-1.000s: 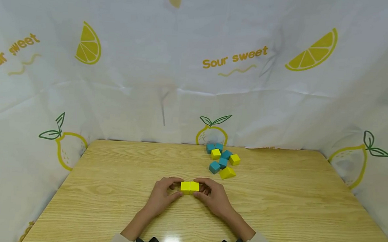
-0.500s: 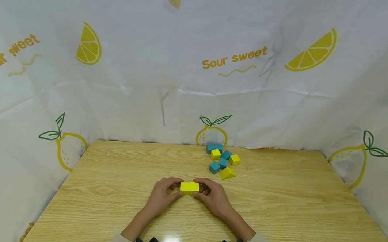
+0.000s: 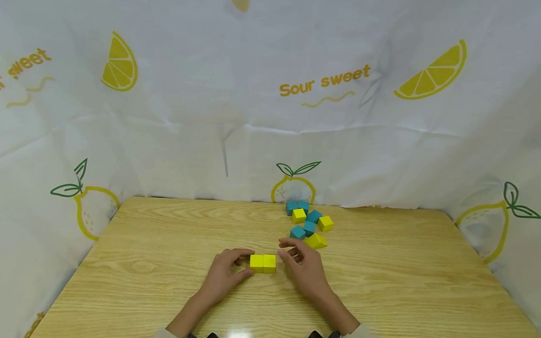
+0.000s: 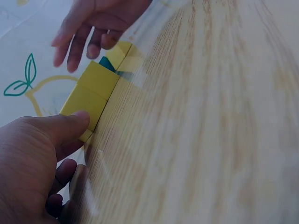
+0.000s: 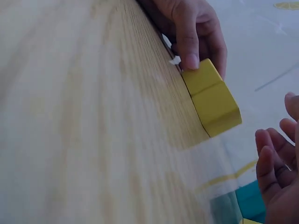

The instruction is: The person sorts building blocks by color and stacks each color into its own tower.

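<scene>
Two yellow cube blocks sit side by side on the table, a left one (image 3: 256,263) and a right one (image 3: 269,264), their faces meeting. My left hand (image 3: 225,272) pinches the left block between thumb and fingers; in the left wrist view the thumb (image 4: 77,122) lies on its near face. My right hand (image 3: 308,273) is off the blocks, a small gap to their right, its fingers loosely bent and holding nothing. The right wrist view shows that hand's fingers (image 5: 275,163) apart from the yellow pair.
Beyond my right hand lies a loose group of blocks: several blue cubes (image 3: 298,232), yellow cubes (image 3: 326,223) and a yellow triangular block (image 3: 316,241). A white lemon-print cloth (image 3: 184,149) hangs behind the wooden table (image 3: 166,230).
My right hand has let go of the right yellow block and moved a little right and away from me. My left hand keeps its hold, and the two blocks stay together.
</scene>
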Available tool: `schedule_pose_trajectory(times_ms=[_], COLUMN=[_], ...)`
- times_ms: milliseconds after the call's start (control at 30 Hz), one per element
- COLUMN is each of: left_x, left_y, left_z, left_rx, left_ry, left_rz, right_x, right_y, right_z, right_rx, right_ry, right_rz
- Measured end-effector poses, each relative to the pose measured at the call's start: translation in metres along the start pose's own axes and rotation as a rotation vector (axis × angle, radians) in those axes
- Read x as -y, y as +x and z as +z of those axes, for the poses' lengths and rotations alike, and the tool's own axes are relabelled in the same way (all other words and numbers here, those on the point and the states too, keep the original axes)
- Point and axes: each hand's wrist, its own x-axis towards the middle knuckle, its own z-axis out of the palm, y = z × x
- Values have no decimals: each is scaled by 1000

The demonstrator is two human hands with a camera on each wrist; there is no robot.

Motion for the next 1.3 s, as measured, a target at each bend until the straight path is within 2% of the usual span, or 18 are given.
schedule_pose_trajectory(times_ms=[133, 233, 500, 767, 900, 1133, 1300], left_x=[0, 0, 1, 2, 1, 2, 1], left_y=[0, -1, -2, -1, 0, 0, -1], left_z=[0, 0, 0, 0, 0, 0, 0], left_rx=[-6, -5, -1, -8, -6, -2, -2], left_ry=[2, 2, -5, -2, -13, -9, 0], left_rz=[1, 3, -11, 7, 12, 4, 0], right_x=[19, 20, -31, -62, -72, -76, -78], right_y=[5, 8, 19, 25, 30, 39, 45], right_z=[-18, -31, -50, -62, -66, -69, -67], right_rx=[-95, -170, -358, -497, -490, -377, -363], right_ry=[-4, 4, -52, -78, -89, -90, -135], right_rz=[-33, -4, 78, 131, 188, 257, 281])
